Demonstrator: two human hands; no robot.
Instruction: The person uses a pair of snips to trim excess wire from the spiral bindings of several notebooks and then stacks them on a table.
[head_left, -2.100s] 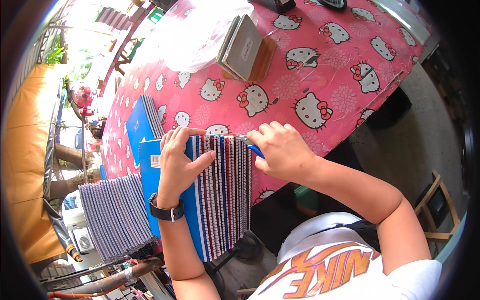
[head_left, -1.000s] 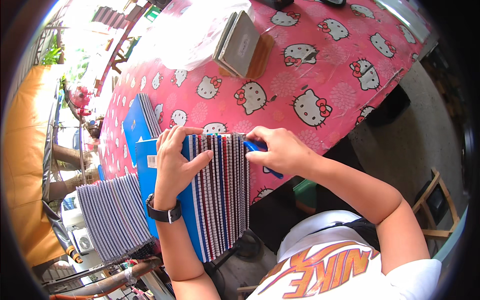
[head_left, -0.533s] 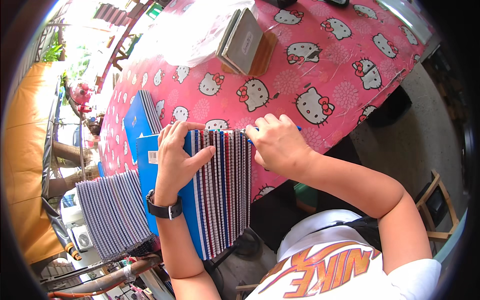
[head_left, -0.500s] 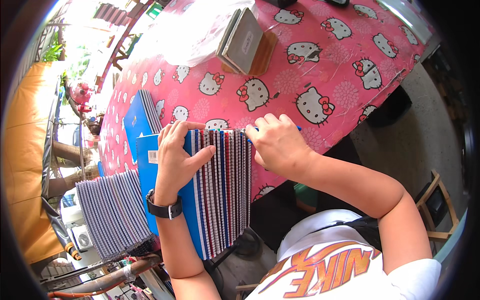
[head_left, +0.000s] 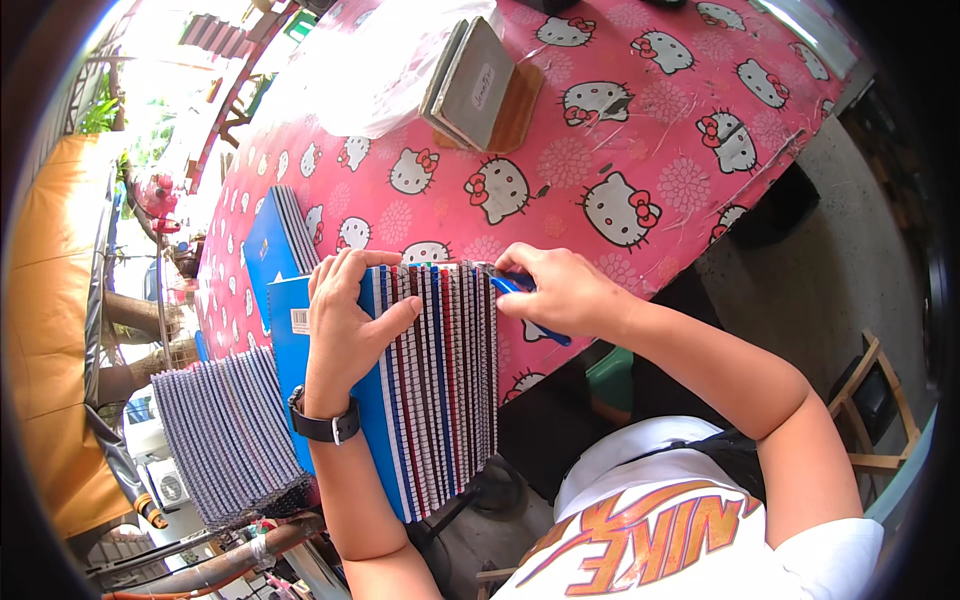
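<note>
A thick stack of spiral notebooks [head_left: 440,390] with blue covers stands in front of me, its wire spines side by side and facing me. My left hand [head_left: 350,310], with a black watch on the wrist, grips the stack's top left part; its fingers lie over the top edge and the thumb rests on the spines. At the top right corner, my right hand [head_left: 560,290] is closed around blue-handled pliers [head_left: 548,334]. Their metal tip is at the coil ends, mostly hidden by the fingers. One blue handle points down to the right.
More blue notebooks [head_left: 275,240] lean behind the stack, and a row of coil-bound notebooks [head_left: 230,430] is at left. A pink tablecloth [head_left: 570,160] with cat prints covers the table. Farther back are grey boards [head_left: 482,85] on a wooden base and white plastic [head_left: 370,70].
My right hand has turned, so the blue handles now show and slant downward. My left hand keeps its hold on the notebooks.
</note>
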